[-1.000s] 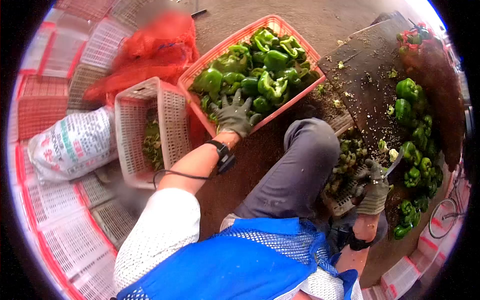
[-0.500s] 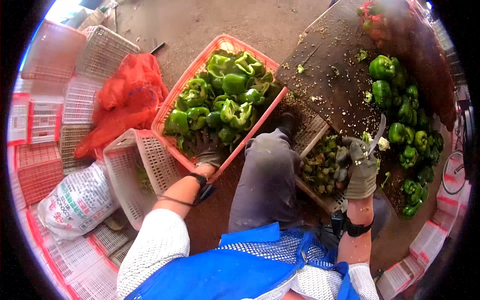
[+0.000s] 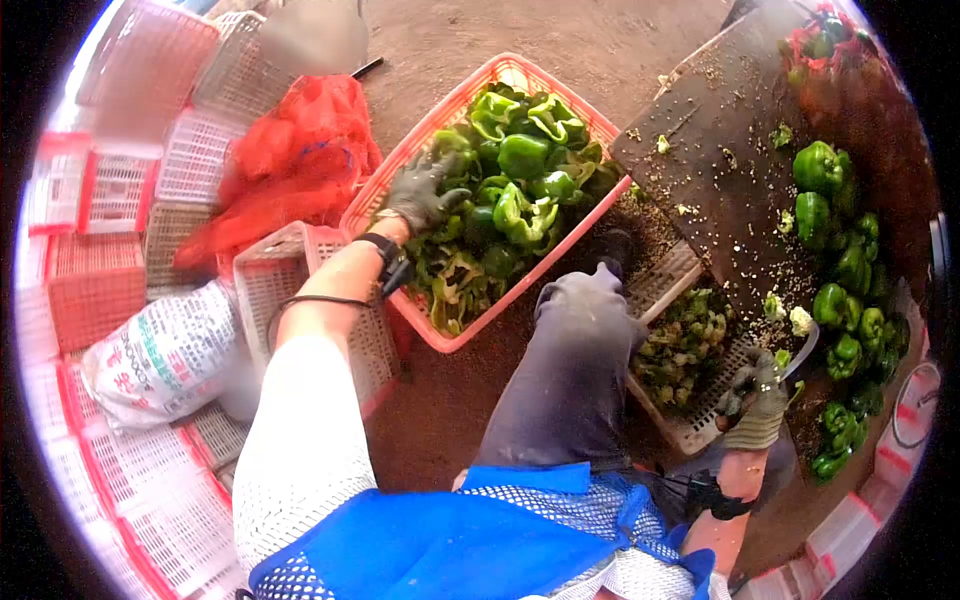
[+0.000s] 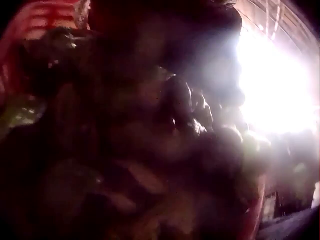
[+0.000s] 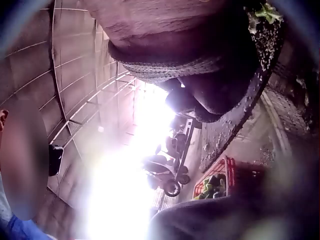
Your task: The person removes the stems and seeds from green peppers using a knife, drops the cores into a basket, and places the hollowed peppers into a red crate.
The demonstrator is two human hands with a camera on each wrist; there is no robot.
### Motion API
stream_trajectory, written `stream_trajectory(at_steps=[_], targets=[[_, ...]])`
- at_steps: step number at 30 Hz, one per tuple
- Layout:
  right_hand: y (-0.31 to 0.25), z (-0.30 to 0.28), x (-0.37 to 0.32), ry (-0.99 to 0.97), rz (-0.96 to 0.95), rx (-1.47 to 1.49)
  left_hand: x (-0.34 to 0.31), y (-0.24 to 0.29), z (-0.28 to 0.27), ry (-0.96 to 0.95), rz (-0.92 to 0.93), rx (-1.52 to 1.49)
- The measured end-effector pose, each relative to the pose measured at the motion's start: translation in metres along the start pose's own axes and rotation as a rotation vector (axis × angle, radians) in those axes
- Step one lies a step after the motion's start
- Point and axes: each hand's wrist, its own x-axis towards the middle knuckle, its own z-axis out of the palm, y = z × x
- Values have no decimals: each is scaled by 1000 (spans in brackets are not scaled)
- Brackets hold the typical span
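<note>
The right hand (image 3: 757, 408) had its fingers curled round a knife (image 3: 803, 352). Farther off, the left hand (image 3: 422, 195) rested, fingers released, on cut peppers (image 3: 524, 215) inside the pink crate (image 3: 540, 268); they looked light, slick, crisp, best cupped by their shoulders.

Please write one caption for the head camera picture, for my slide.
A gloved left hand reaches into a crate of green peppers while the right hand holds a knife.

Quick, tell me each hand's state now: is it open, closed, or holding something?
Left hand: open, on the green peppers in the pink crate.
Right hand: closed, holding a knife.
</note>
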Motion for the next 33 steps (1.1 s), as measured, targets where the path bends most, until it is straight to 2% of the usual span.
stream_trajectory(at_steps=[2,4,6,7,9,10,11,13,14,15,17,21,23,24,26,27,29,30,31,33], targets=[[-10,30,-1,41,-8,32,33,-15,45,11,26,-13],[-2,41,17,140,-1,-14,32,-26,72,26,-6,15],[12,43,51,89,23,13,30,-27,80,68,-35,89],[15,45,70,58,44,19,28,-27,82,-15,-104,38],[15,53,104,-62,73,76,26,-30,85,6,-83,53],[13,59,120,-121,90,103,21,-34,93,-47,-86,86],[8,75,137,-110,37,29,20,-39,102,-90,-87,121],[-15,128,146,-18,73,36,24,-51,139,27,9,325],[-28,153,148,19,86,33,27,-67,182,148,-87,202],[-32,165,159,-18,18,95,36,-56,171,117,-87,299],[-77,202,142,-117,24,43,41,-51,166,116,-40,300],[-118,185,123,-89,-186,6,40,-62,177,53,-9,308],[-116,149,120,-80,-240,81,38,-68,187,15,-45,282],[-112,133,113,48,-209,47,37,-73,193,11,-55,285],[-80,96,97,31,-199,174,40,-69,181,57,-33,275],[-61,78,91,20,-194,234,44,-63,170,67,-10,272],[-16,42,78,111,-100,106,43,-33,104,21,77,278],[-4,31,70,153,-40,39,49,-29,79,-245,-48,363],[2,23,63,151,-5,71,44,-17,51,-192,-55,362],[7,16,52,154,46,149,50,-12,19,122,6,69]])
